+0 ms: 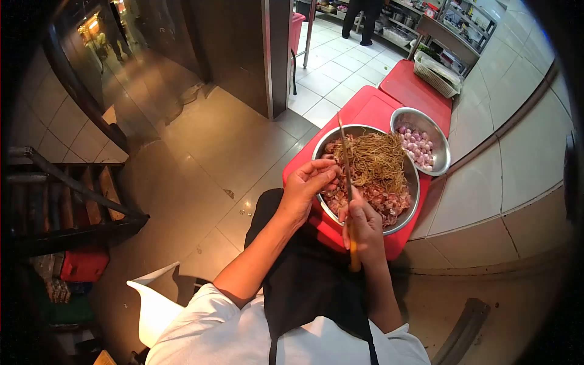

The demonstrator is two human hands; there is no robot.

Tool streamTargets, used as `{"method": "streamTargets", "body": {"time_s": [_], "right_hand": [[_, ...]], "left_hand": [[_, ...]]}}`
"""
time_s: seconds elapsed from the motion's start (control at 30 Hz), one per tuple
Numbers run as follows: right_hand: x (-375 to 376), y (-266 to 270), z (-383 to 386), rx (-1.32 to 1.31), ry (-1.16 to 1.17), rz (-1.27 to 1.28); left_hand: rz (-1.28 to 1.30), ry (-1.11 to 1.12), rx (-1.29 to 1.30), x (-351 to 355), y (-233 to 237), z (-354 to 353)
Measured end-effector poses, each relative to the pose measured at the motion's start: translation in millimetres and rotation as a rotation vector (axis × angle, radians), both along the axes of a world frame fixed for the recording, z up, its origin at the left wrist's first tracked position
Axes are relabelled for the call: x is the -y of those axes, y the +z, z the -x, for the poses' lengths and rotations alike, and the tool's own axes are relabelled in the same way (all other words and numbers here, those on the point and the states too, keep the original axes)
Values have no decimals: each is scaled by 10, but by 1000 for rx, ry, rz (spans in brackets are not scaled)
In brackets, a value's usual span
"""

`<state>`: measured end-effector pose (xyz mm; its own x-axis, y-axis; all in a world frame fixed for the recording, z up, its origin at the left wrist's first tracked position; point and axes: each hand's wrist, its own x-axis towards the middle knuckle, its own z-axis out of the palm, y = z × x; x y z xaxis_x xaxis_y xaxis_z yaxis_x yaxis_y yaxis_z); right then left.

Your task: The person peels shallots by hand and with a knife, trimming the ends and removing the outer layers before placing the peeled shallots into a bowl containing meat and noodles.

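My right hand (365, 225) grips a knife by its yellow handle (354, 258), and the long narrow blade (347, 158) points up and away over a large metal bowl (415, 198). My left hand (310, 185) is at the bowl's left rim, fingers curled together in a pinch; whatever is between them is too small to make out. Inside the bowl lie reddish-brown pieces (392, 204) and a heap of thin brown root-like strands (380, 158). Beyond it on the right, a smaller metal bowl (443, 134) holds several peeled purple-white shallots (418, 146).
Both bowls rest on a red surface (365, 103) against a tiled wall (474, 188). A white basket (435, 79) stands farther back. Wooden steps (79, 194) are at left, beside a dark door frame (243, 55). A person's legs (361, 21) show in the far room.
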<state>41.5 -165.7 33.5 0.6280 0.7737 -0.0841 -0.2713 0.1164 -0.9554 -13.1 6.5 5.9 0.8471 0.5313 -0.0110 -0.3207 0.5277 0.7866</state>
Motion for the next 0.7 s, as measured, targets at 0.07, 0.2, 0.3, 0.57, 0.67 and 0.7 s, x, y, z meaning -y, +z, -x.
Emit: {"method": "streamTargets", "body": {"time_s": [0.07,0.2,0.3,0.57,0.67,0.7], "right_hand": [[213,158,-255,115,24,83],[116,196,-88,127,14,104],[132,220,-44,138,19,99],[290,145,-10,33,-12,156],[376,184,-9,-67,17,167],[412,199,-34,-100,28,173]], "left_hand": [[-17,50,93,305,35,-287],[-181,110,27,237,58,-124],[-292,96,53,233,2,-127],[-430,294,51,466,-79,-321],[-645,427,105,504,-202,-400],[-668,429,86,532,-206,-398]]}}
